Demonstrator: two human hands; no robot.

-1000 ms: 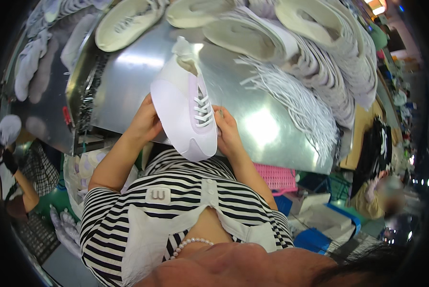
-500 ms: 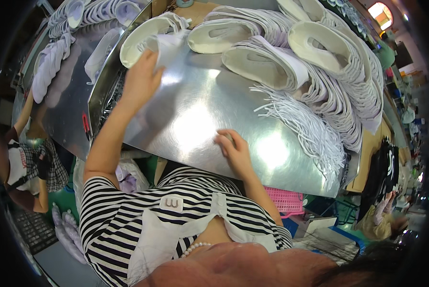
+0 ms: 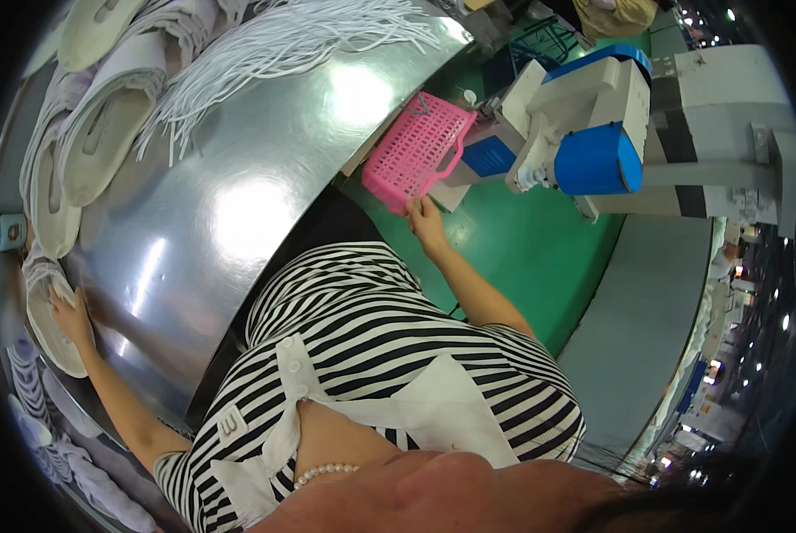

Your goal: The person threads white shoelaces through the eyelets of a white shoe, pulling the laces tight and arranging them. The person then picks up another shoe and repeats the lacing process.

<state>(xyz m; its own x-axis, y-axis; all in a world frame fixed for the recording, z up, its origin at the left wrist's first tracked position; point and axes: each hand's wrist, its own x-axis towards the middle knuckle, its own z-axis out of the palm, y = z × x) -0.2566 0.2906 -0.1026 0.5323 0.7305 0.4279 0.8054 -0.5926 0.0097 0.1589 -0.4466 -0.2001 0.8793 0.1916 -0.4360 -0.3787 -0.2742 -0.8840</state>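
Observation:
My left hand (image 3: pixel 71 315) rests on a white shoe upper (image 3: pixel 41 306) at the left end of the metal table, its fingers spread over the upper's edge. On the other side, my right hand (image 3: pixel 428 225) is at the near corner of a pink plastic basket (image 3: pixel 416 147), just below its handle. Its fingers are curled; anything inside them is hidden. Stacked white shoe uppers (image 3: pixel 105 147) lie along the table's far left. Beside them spreads a heap of white laces (image 3: pixel 269 58).
The shiny metal table (image 3: pixel 180 235) has a curved-looking edge in front of my body. To the right stands a white machine (image 3: pixel 585 93) with a blue cylindrical part (image 3: pixel 598 160), above a green floor (image 3: pixel 540 244). More white uppers (image 3: pixel 105 493) lie at the lower left.
The view has swung to the right, bringing the basket and machine nearer the middle. My right hand has moved from above the table to the basket; my left stays at the shoe upper.

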